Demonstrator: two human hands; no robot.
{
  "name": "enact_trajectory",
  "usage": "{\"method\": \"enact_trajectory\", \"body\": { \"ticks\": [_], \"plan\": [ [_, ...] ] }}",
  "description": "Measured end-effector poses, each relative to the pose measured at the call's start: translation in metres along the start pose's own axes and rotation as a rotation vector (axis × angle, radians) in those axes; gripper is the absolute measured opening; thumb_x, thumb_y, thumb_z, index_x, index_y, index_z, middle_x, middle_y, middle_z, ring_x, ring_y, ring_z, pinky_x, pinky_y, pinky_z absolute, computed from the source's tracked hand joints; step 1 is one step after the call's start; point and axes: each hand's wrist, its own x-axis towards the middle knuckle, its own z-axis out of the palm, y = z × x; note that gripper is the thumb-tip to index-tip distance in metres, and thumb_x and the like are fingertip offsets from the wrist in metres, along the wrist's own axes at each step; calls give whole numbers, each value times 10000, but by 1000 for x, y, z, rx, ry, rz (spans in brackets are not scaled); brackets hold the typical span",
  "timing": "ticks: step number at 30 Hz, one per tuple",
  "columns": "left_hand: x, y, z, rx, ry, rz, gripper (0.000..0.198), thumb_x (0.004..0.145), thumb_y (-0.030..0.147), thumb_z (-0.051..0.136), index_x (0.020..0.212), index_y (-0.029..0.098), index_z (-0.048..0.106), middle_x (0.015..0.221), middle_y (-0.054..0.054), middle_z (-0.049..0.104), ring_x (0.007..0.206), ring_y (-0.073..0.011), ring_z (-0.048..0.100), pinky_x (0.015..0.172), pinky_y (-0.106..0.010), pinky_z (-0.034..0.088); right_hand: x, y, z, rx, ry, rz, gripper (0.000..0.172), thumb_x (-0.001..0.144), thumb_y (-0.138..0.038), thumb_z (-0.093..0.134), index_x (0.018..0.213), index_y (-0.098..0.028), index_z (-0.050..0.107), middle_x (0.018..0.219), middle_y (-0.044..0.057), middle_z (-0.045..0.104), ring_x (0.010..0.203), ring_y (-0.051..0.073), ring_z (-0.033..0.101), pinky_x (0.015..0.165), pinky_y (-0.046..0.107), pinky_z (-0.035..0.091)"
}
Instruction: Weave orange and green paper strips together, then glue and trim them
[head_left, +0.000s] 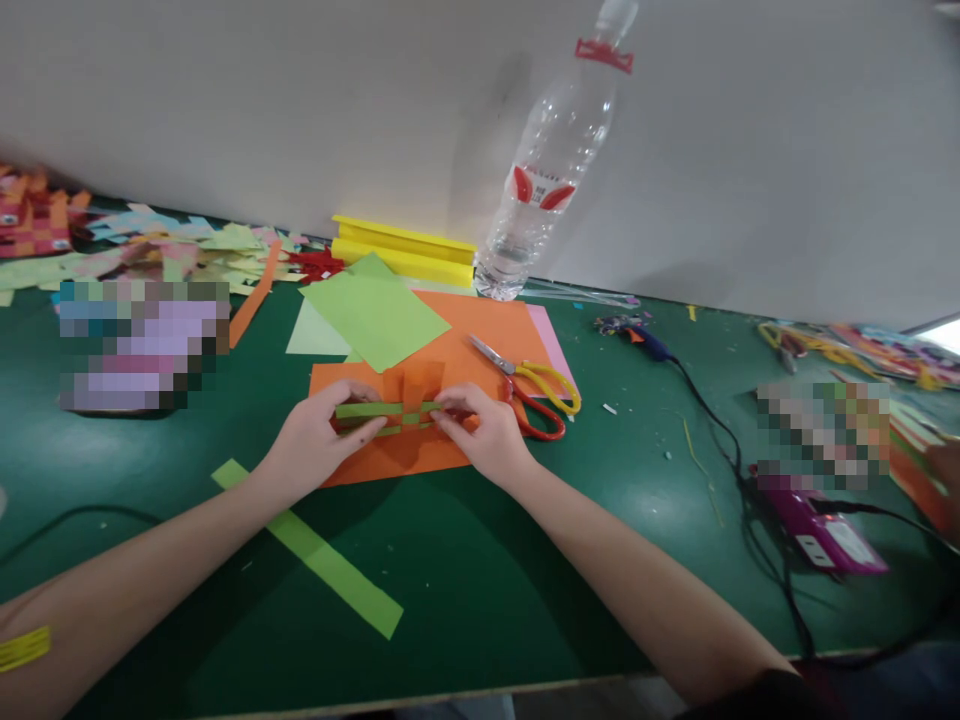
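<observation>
Fingers of left hand [319, 440] and right hand [487, 435] pinch green strips [371, 410] crossed by orange strips [412, 385]; bottle [559, 130] behind carries a red-and-white label [540, 190], writing unreadable.

head view | worn high — faces forward-down | near over table [480, 560] | wall [225, 100] beyond

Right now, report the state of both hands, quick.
Left hand: closed, pinching the left end of the green strips.
Right hand: closed, pinching the right end of the same green strips.
</observation>
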Motion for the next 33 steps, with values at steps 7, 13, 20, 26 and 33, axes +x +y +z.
{"method": "enact_trajectory", "body": {
  "ticks": [7, 13, 20, 26, 33],
  "plan": [
    [-2, 0, 2, -248, 19, -54, 439, 776, 418, 635, 1124, 201, 479, 1054, -69, 644, 904, -212, 661, 789, -340, 541, 1, -5, -1, 224, 111, 140, 208, 779, -283, 631, 945, -226, 520, 763, -19, 649, 636, 120, 651, 652, 282, 536],
    [-3, 5, -4, -136, -1, -72, 477, 715, 450, 697, 1092, 185, 572, 976, -72, 709, 885, -261, 680, 773, -350, 554, 5, -12, -1, 460, 104, 283, 337, 731, -300, 675, 944, -230, 423, 665, -51, 641, 547, 112, 631, 604, 270, 538],
    [-4, 0, -3, -148, -26, -125, 331, 703, 466, 700, 898, 199, 705, 941, -45, 735, 910, -259, 680, 830, -364, 548, 7, -8, -1, 572, 69, 349, 345, 696, -319, 712, 914, -213, 466, 585, -55, 657, 513, 108, 621, 601, 264, 546],
    [-4, 2, -3, -153, -9, -92, 298, 749, 441, 651, 933, 217, 717, 988, -24, 727, 981, -247, 659, 869, -343, 527, 7, -10, 0, 608, 84, 377, 304, 603, -351, 772, 734, -196, 545, 621, -29, 658, 509, 114, 622, 576, 276, 543],
    [-4, 3, -5, -36, 4, -93, 327, 774, 494, 596, 853, 206, 727, 922, -45, 739, 896, -266, 682, 747, -355, 559, 5, -6, -1, 415, 34, 360, 260, 595, -379, 786, 634, -177, 628, 572, -13, 618, 493, 107, 568, 470, 245, 459]
  ]
}}
